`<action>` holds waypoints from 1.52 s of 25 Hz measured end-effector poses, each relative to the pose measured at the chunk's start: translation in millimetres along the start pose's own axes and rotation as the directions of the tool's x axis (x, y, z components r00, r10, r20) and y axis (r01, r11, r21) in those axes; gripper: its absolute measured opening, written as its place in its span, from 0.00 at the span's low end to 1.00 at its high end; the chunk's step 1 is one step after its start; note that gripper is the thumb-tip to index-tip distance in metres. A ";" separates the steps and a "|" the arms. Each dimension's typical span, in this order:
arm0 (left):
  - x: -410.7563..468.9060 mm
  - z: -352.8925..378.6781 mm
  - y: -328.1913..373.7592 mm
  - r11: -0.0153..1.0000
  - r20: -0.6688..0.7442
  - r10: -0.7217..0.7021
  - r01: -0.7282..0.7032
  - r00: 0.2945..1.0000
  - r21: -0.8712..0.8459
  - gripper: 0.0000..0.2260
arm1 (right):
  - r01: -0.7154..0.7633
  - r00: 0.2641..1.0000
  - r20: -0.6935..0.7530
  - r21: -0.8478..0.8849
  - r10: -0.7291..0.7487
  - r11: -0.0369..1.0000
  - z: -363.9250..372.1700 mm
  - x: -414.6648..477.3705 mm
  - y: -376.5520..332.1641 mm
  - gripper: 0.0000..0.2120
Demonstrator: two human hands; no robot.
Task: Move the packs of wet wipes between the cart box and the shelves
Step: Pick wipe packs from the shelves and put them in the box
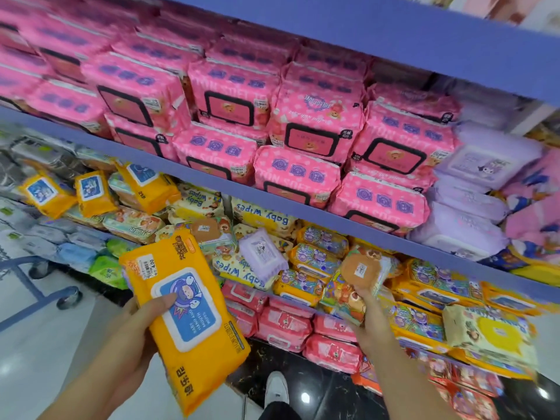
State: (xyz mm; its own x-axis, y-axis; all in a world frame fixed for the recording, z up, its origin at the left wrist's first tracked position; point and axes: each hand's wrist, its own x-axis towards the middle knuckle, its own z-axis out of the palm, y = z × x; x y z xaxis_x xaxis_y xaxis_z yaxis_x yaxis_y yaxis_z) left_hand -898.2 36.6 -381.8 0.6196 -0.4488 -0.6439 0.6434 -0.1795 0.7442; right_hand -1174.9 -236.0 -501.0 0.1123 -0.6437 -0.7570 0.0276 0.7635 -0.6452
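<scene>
My left hand point(142, 322) holds an orange pack point(194, 338) in the air, in front of the shelves point(272, 201). My thumb lies flat on its blue lid point(191, 310) and my other fingers go under it, so I grip it from the side. The pack is tilted, with its price tag point(148, 266) near the top end.

My right hand point(368, 313) holds a bear pack point(342, 295) with a round brown lid point(360, 269), right at the front edge of the middle shelf. My fingers are curled round its lower end. I cannot tell if it rests on the packs under it or just hangs over them.

The top shelf is full of pink packs point(309, 122) — they are stacked up to the front edge; purple packs point(481, 165) sit at its right end.

On the middle shelf, yellow packs point(263, 216) lie at the back; a small purple pack point(262, 256) lies tilted on top of them; more orange ones point(91, 189) lean at the left end.

Red packs point(285, 325) fill the low shelf, just under my two hands.

Down below, my white shoe point(275, 386) stands on the dark floor point(318, 389); a wheel point(68, 297) on a blue frame stands on the floor at the left — well apart from the pack in my left hand.
</scene>
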 end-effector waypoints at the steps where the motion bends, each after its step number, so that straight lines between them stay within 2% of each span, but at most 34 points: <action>1: 0.5 -12.4 0.9 1.000 0.004 0.016 -0.016 1.000 -0.004 0.26 | 0.023 1.000 0.014 -0.037 -0.023 0.999 1.6 -11.7 7.3 0.37; 4: -8.0 -55.7 5.7 0.999 0.036 0.041 -0.041 0.998 -0.010 0.21 | 0.034 0.998 0.058 -0.143 -0.026 0.989 17.2 -52.0 34.0 0.35; 7: -19.0 -115.6 18.9 1.000 0.021 0.028 -0.027 0.999 -0.014 0.26 | 0.082 0.984 0.175 -0.287 -0.032 0.954 66.9 -101.4 57.8 0.46; 8: -22.9 -142.4 23.4 0.998 0.015 0.053 -0.052 0.999 -0.020 0.25 | 0.110 0.974 0.226 -0.344 -0.032 0.932 92.4 -116.2 70.2 0.48; 10: -27.0 -192.7 30.2 0.997 -0.030 0.072 -0.073 0.997 -0.021 0.17 | 0.164 0.951 0.304 -0.366 -0.049 0.916 143.6 -146.3 101.7 0.41; 12: -28.7 -252.9 33.1 0.990 -0.100 0.096 -0.105 0.990 -0.093 0.09 | 0.184 0.919 0.392 -0.349 -0.035 0.919 191.1 -172.9 136.1 0.41; 13: -30.3 -280.6 31.5 0.988 -0.136 0.093 -0.108 0.986 -0.107 0.08 | 0.182 0.900 0.436 -0.345 -0.015 0.921 213.9 -185.8 153.0 0.40; 16: -22.8 -346.9 30.4 0.979 -0.221 0.026 -0.070 0.975 -0.191 0.14 | 0.173 0.843 0.535 -0.383 0.065 0.907 267.9 -211.8 196.8 0.36; 19: -33.3 -389.0 45.8 0.976 -0.297 -0.010 -0.055 0.955 -0.212 0.11 | 0.143 0.798 0.577 -0.463 0.175 0.875 327.7 -233.3 228.5 0.39; 22: -41.6 -438.4 70.5 0.958 -0.351 0.049 -0.144 0.935 -0.248 0.05 | 0.194 0.726 0.644 -0.527 0.239 0.828 408.9 -245.2 258.8 0.38; 26: -19.1 -522.3 99.7 0.947 -0.479 0.031 -0.179 0.877 -0.266 0.06 | 0.250 0.643 0.696 -0.586 0.320 0.771 527.7 -266.3 297.7 0.41; 29: -9.9 -592.0 129.9 0.921 -0.541 0.027 -0.231 0.841 -0.314 0.08 | 0.309 0.567 0.720 -0.636 0.400 0.707 625.5 -279.0 332.6 0.40; 32: -14.6 -654.1 159.0 0.890 -0.598 0.042 -0.303 0.800 -0.342 0.19 | 0.391 0.484 0.733 -0.670 0.478 0.631 716.6 -305.7 366.9 0.40; 36: -14.1 -734.6 177.7 0.838 -0.682 -0.004 -0.370 0.731 -0.401 0.23 | 0.539 0.459 0.694 -0.713 0.555 0.448 827.0 -337.6 416.9 0.45; 38: -5.7 -778.1 180.1 0.811 -0.703 -0.031 -0.393 0.711 -0.433 0.19 | 0.617 0.460 0.673 -0.711 0.579 0.337 881.5 -347.4 446.5 0.48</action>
State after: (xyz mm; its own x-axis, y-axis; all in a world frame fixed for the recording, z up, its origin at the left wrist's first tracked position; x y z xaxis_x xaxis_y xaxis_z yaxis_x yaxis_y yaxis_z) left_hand -436.1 688.1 -382.2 0.7366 0.3016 -0.6054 0.4729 0.4103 0.7798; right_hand -326.0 374.0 -434.9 0.7362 0.1812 -0.6521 -0.6280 -0.1762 -0.7580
